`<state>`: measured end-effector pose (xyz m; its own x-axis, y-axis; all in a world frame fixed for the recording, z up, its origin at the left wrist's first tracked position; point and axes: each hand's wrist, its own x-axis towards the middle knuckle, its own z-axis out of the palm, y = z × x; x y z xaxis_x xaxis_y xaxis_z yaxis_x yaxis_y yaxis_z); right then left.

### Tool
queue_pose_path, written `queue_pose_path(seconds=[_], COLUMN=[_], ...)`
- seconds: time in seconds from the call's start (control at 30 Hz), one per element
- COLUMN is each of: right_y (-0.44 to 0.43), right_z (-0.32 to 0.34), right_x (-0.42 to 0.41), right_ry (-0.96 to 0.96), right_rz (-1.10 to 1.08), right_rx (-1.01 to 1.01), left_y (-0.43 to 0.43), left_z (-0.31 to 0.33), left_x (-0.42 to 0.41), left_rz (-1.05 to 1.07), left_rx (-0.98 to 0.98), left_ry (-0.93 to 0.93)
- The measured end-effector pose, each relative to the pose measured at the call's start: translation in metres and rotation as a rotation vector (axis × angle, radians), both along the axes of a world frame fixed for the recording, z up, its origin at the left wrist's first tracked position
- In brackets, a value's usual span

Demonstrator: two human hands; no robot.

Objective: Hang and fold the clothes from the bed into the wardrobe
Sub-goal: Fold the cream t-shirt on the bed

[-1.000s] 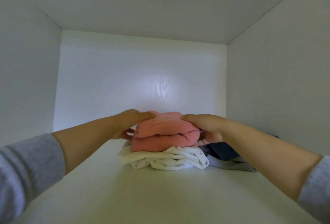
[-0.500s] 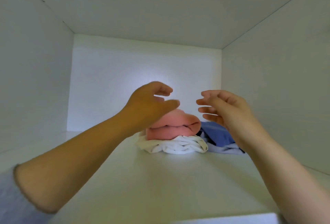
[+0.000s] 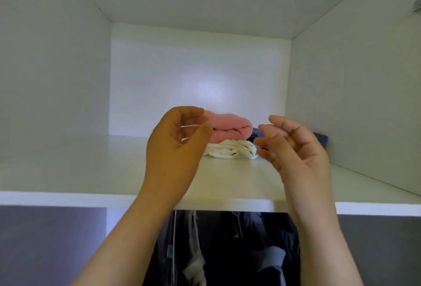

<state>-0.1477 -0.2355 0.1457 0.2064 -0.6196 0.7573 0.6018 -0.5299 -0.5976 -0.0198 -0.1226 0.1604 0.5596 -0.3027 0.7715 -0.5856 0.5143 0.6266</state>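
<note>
Head view: I see left hand [image 3: 175, 146] and right hand [image 3: 293, 149] empty, fingers [image 3: 281, 123] loosely curled; the pink folded garment [image 3: 230, 128] lies beyond them on the shelf [image 3: 68, 171], lengthwise left-to-right, nearer the left.

Left hand [image 3: 175, 151], right hand [image 3: 298, 149] hover before pink garment [image 3: 230, 127].

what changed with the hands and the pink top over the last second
Both hands let go of the pink garment: the left hand and right hand drew back toward the front of the shelf and hang empty, fingers loosely curled. The pink garment stayed on the white garment, with the dark blue clothes to its right.
</note>
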Motion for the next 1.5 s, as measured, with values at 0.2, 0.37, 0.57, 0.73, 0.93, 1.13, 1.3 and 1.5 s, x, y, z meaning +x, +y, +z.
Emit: queue_pose_path(seconds=[0.2,0.37,0.57,0.73,0.93,1.13,1.3,1.5], right_y=[0.005,0.014,0.034,0.068,0.138,0.211,0.251,0.271], right_z=[-0.051,-0.093,-0.134,-0.161,-0.193,-0.231,-0.264,-0.312], right_x=[-0.042,-0.068,-0.054,-0.021,0.015,0.028,0.040,0.065], right_ry=[0.036,0.202,0.437,0.642,0.833,1.028,1.121,1.240], right_rz=[0.141,0.207,0.338,0.405,0.564,0.666,0.744,0.864], right_rx=[0.085,0.107,0.106,0.074,0.047,-0.025,-0.154,-0.320], left_y=[0.012,0.030,0.068,0.117,0.209,0.301,0.343,0.369], left_z=[-0.067,-0.118,-0.157,-0.187,-0.224,-0.269,-0.306,-0.341], left_x=[-0.066,-0.101,-0.110,-0.099,-0.080,-0.083,-0.095,-0.107], left_rz=[0.010,0.042,0.153,0.267,0.498,0.666,0.764,0.903], left_rx=[-0.057,0.003,0.030,0.125,0.300,0.451,0.475,0.513], left_ry=[0.188,0.318,0.432,0.481,0.649,0.787,0.909,1.005])
